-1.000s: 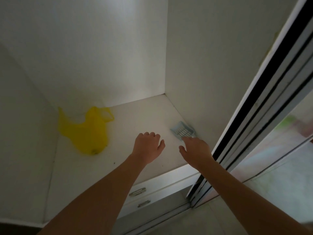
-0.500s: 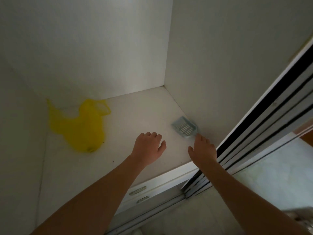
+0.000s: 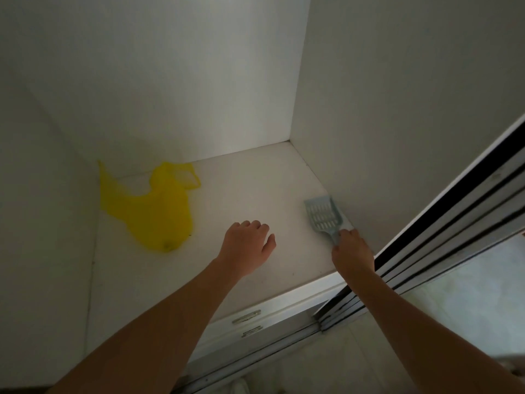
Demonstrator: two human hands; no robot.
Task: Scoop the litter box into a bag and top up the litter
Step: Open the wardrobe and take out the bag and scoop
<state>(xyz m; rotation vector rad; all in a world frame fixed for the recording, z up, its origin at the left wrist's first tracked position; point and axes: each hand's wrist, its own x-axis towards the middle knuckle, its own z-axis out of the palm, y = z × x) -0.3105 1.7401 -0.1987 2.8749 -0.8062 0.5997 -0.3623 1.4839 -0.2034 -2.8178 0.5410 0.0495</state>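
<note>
Since the right hand (image 3: 352,250) curls its fingers on only the handle end of the pale blue litter scoop (image 3: 324,216), which lies on the closet shelf (image 3: 255,180), a grip further up the handle before lifting would likely stop it tipping. Left of the scoop the left hand (image 3: 247,248) hovers, loosely curled and empty. Further left lies the yellow plastic bag (image 3: 153,211), probably its pickup.

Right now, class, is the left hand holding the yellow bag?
No: the yellow bag lies on the shelf, apart from the left hand, whose fingers hold nothing, while the right hand grips the scoop.
</note>
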